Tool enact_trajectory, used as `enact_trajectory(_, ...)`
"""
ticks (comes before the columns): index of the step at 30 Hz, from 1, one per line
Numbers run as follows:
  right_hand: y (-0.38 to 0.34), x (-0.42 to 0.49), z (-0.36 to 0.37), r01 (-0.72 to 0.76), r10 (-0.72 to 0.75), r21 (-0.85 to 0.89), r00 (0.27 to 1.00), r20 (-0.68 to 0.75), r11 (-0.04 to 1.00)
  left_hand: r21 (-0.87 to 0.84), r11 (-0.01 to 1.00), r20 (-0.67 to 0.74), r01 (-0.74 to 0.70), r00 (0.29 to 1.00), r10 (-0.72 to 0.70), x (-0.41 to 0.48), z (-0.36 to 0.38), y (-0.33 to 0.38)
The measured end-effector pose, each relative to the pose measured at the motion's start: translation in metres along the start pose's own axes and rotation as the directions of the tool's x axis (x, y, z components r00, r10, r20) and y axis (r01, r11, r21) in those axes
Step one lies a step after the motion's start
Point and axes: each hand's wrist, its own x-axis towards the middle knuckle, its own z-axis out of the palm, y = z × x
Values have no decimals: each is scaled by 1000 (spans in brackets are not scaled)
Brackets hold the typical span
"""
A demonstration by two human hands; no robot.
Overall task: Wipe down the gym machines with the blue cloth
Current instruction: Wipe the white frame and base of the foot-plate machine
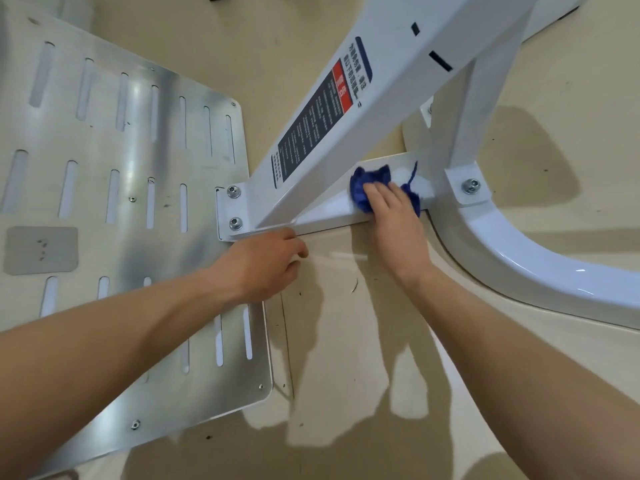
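Centre of frame: the right hand lies flat on the blue cloth, fingers straight and grip open, pressing the bunched cloth onto the white base bar of the gym machine, presumably so that palm pressure does the rubbing. Left of it, the left hand rests where the bar's lower edge meets the floor, fingers loosely curled on nothing, probably a brace while the person leans in. The slanted post above carries a dark label with a red block and Chinese print, too small to read. A slotted metal plate fills the left.
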Motion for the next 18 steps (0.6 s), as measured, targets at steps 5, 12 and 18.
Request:
enact_trajectory(5, -22, -50, -10, 72, -125, 296, 978, 167, 953, -339, 934, -58, 109, 989, -137, -5, 12, 11)
enact_trajectory(12, -59, -70, 4, -128, -20, 460, 953, 303, 879, -281, 934, -104, 220, 961, -258, -36, 25, -6)
enact_trajectory(18, -95, -44, 46, -59, 2, 305, 983, 182, 950, -458, 703, -114, 544, 748, -653, -43, 17, -21)
